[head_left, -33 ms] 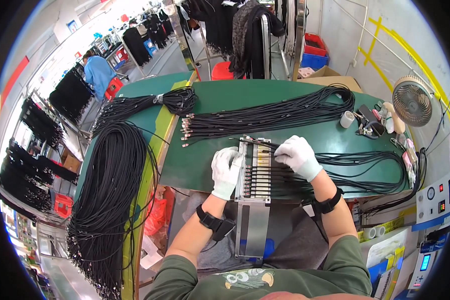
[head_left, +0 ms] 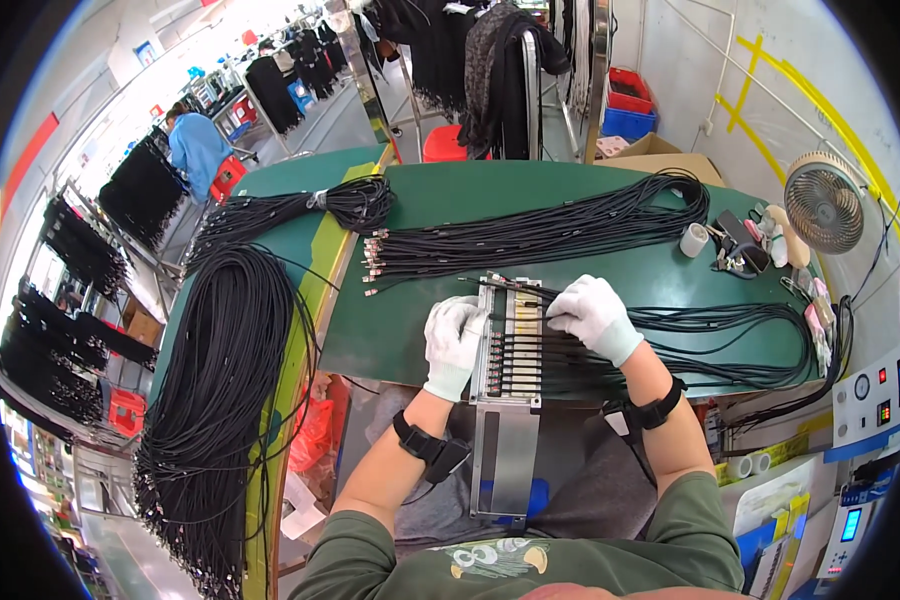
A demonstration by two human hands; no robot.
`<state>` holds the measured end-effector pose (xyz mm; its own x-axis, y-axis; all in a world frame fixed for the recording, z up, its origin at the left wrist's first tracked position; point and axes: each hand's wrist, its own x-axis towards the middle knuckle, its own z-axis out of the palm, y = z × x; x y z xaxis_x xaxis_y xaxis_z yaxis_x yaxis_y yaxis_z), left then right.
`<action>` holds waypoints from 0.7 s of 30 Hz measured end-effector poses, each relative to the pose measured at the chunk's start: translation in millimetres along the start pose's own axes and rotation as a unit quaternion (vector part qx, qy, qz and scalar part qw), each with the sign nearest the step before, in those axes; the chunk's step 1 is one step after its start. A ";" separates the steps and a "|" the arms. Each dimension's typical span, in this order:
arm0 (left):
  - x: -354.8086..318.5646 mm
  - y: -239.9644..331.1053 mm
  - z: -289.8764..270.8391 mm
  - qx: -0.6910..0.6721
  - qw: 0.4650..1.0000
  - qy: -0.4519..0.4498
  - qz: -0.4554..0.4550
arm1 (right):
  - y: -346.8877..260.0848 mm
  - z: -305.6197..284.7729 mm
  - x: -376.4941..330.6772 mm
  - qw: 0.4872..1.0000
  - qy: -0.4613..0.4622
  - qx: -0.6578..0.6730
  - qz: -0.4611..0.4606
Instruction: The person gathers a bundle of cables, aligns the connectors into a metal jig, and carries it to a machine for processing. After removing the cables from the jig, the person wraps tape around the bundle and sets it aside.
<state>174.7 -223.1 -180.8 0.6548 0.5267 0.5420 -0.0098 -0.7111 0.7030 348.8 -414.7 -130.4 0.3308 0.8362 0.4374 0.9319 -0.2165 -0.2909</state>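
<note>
Black cables (head_left: 570, 352) in a row across a metal fixture (head_left: 506, 402) at the near edge of the green table (head_left: 375, 330), one pinched in the right hand (head_left: 592, 316), stretching left from its fingertips, left hand (head_left: 454, 345) curled at the fixture's left rail (head_left: 481, 370), its hold impossible to tell

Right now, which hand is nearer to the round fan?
Right. The right hand is by the metal rack's right side, the fan beyond it to the right; the left hand is at the rack's left edge, farther from the fan.

Left hand (head_left: 454, 345) at metal fixture (head_left: 526, 327)
</note>
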 end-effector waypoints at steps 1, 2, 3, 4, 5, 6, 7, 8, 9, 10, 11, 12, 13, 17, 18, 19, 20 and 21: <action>0.6 -0.4 0.6 -0.017 1.000 0.002 0.022 | 1.0 1.9 0.0 1.000 -0.009 0.013 -0.026; 0.0 0.1 -0.2 -0.018 1.000 0.000 0.024 | -1.1 2.5 -2.3 0.998 -0.018 0.027 -0.049; -0.5 0.7 -1.4 -0.024 0.999 -0.004 0.035 | -5.8 3.2 -3.8 0.998 -0.017 0.026 -0.047; -0.2 1.7 -1.9 -0.029 0.999 -0.008 0.045 | -15.7 2.3 -1.2 0.998 0.008 0.041 -0.047; -0.3 3.0 -1.8 -0.035 0.998 -0.012 0.054 | -27.1 2.3 2.0 0.997 0.033 0.055 -0.048; -1.0 5.1 -1.2 -0.035 0.998 -0.013 0.055 | -36.2 4.5 3.6 0.995 0.058 0.070 -0.049; -1.2 7.5 -1.5 -0.047 0.996 -0.022 0.073 | -44.4 10.7 3.4 0.995 0.060 0.070 -0.048; -1.3 9.7 -1.8 -0.058 0.994 -0.031 0.090 | -53.0 19.7 1.6 0.995 0.062 0.060 -0.052; -1.2 10.9 -2.5 -0.070 0.991 -0.040 0.107 | -60.7 28.0 -1.0 0.995 0.064 0.048 -0.054; -0.4 10.9 -3.4 -0.070 0.991 -0.043 0.108 | -63.6 33.0 -2.0 0.996 0.065 0.037 -0.057; 0.5 10.3 -4.6 -0.064 0.992 -0.040 0.102 | -58.2 32.9 -1.7 0.996 0.066 0.037 -0.055; 0.8 11.2 -5.8 -0.058 0.993 -0.034 0.095 | -46.4 28.0 -1.5 0.998 0.036 0.031 -0.045; 1.1 12.1 -6.9 -0.052 0.994 -0.028 0.089 | -35.0 22.7 -1.1 0.999 0.007 0.025 -0.035; 0.6 15.1 -5.0 -0.049 0.996 -0.038 0.062 | -38.0 13.8 2.0 0.996 0.073 -0.013 -0.049; -0.1 16.1 -5.7 -0.049 0.996 -0.037 0.061 | -41.7 12.9 3.3 0.990 0.122 -0.029 -0.060; -0.8 16.5 -4.6 -0.063 0.995 -0.051 0.049 | -46.6 16.9 3.5 0.991 0.121 -0.029 -0.058; -1.7 16.8 -3.5 -0.077 0.994 -0.065 0.036 | -55.5 23.5 3.3 0.990 0.119 -0.028 -0.065; -2.7 16.8 -2.2 -0.091 0.992 -0.080 0.024 | -63.9 29.8 2.5 0.990 0.117 -0.027 -0.072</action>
<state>171.1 -235.4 -169.4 0.7613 0.4040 0.5072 -0.1699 -0.6306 0.7573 285.6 -383.8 -136.1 0.2140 0.7222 0.6578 0.9763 -0.1356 -0.1687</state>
